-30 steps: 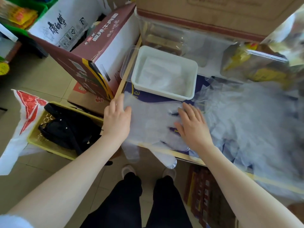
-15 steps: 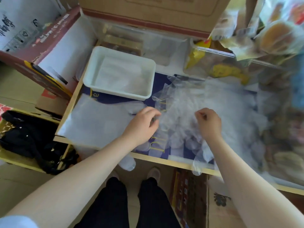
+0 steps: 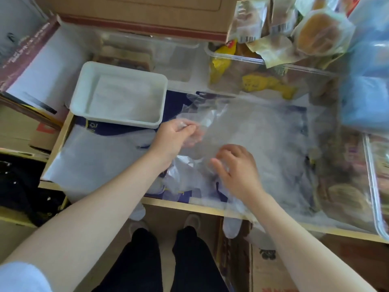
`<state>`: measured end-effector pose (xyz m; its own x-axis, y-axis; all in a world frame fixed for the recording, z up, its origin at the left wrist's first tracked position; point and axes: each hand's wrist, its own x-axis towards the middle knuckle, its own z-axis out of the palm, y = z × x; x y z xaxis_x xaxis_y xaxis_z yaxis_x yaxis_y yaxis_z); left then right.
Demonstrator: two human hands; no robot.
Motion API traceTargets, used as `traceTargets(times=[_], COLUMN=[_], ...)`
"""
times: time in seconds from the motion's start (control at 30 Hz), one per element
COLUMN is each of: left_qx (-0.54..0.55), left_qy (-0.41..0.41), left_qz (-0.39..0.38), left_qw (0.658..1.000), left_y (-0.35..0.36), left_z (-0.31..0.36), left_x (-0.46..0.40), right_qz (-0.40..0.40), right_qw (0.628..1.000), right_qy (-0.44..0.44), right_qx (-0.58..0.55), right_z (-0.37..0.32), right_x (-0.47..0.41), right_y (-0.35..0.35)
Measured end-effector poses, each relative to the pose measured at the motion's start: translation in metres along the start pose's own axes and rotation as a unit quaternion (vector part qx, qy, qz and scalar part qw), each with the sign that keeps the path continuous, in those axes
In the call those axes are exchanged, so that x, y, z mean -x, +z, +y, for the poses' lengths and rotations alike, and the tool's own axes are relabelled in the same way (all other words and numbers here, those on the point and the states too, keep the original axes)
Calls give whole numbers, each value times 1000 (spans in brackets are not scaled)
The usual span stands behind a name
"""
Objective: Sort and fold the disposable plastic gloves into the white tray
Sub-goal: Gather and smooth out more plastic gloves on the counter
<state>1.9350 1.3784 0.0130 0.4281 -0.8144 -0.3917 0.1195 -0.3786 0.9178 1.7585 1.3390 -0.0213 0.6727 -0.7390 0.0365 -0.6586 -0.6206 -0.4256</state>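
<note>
Two hands were at work over the heap of loose gloves (image 3: 263, 144), which filled the centre and right of the frame on the wooden-edged shelf (image 3: 168, 204). Left hand (image 3: 174, 138), just right of the tray's lower right corner: thumb and fingertips pinched together on a thin film of clear plastic, apparently one glove being drawn up off the heap. Right hand (image 3: 235, 167), centre of frame, lower than the left: fingers curled and spread on the plastic. Whether it actually gripped a glove or only pressed on the heap could not be told; motion blur there.

White tray (image 3: 77, 98), upper left of centre: held a flat, whitish layer that looked like folded gloves already stacked in it. Layer was shallow, well below the rim. Count not readable.

Flattened stack of gloves (image 3: 101, 157), lower left of centre, lay smoothed on the shelf just below the tray, with a few glove fingers hanging over the front edge. Judged to be sorted but not yet folded or moved into the tray.

Progress, as a judgement: early to middle. Some folded gloves in the tray, one flat batch waiting, and a large tangled heap not yet sorted. Most of the work appeared to remain.

Surroundings: clear plastic bins of packaged snacks (image 3: 273, 66) at upper right, a cardboard box (image 3: 136, 15) along the top edge. The person's dark trousers showed at bottom centre.
</note>
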Motion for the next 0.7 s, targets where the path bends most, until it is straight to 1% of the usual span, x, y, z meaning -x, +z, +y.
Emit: traceTargets(times=[0.07, 0.17, 0.23, 0.27, 0.3, 0.33, 0.37, 0.4, 0.43, 0.47, 0.5, 0.57, 0.7], left_qx=[22, 21, 27, 40, 56, 69, 80, 93, 107, 124, 142, 185, 239], left_qy=[3, 15, 21, 20, 14, 10, 4, 1, -2, -3, -5, -6, -10], left_qz=[16, 25, 29, 30, 30, 25, 14, 4, -6, -12, -13, 0, 68], left_qw=[1000, 999, 999, 999, 998, 997, 997, 996, 994, 992, 990, 983, 969], left_y=[-13, -31, -44, -51, -58, -65, -72, -78, -84, -89, -96, -109, -149], left_z=[8, 17, 19, 21, 24, 26, 27, 28, 30, 30, 31, 33, 24], left_x=[1, 4, 7, 10, 14, 18, 23, 26, 32, 36, 40, 47, 61], right_qz=[-69, -135, -153, -139, -100, -50, -24, -33, -72, -126, -180, -265, -373], right_qw=[990, 973, 966, 970, 980, 987, 983, 965, 932, 890, 854, 820, 765], right_qy=[109, 158, 173, 175, 167, 148, 130, 126, 137, 155, 167, 163, 152], right_qx=[51, 102, 113, 93, 38, -40, -131, -229, -328, -409, -458, -481, -502], right_z=[19, 33, 25, 16, 4, -8, -23, -37, -51, -64, -71, -86, -109], right_x=[-9, -20, -27, -30, -33, -37, -42, -49, -56, -63, -71, -86, -103], right_y=[1, 1, -2, -5, -10, -14, -21, -26, -31, -34, -32, -26, -12])
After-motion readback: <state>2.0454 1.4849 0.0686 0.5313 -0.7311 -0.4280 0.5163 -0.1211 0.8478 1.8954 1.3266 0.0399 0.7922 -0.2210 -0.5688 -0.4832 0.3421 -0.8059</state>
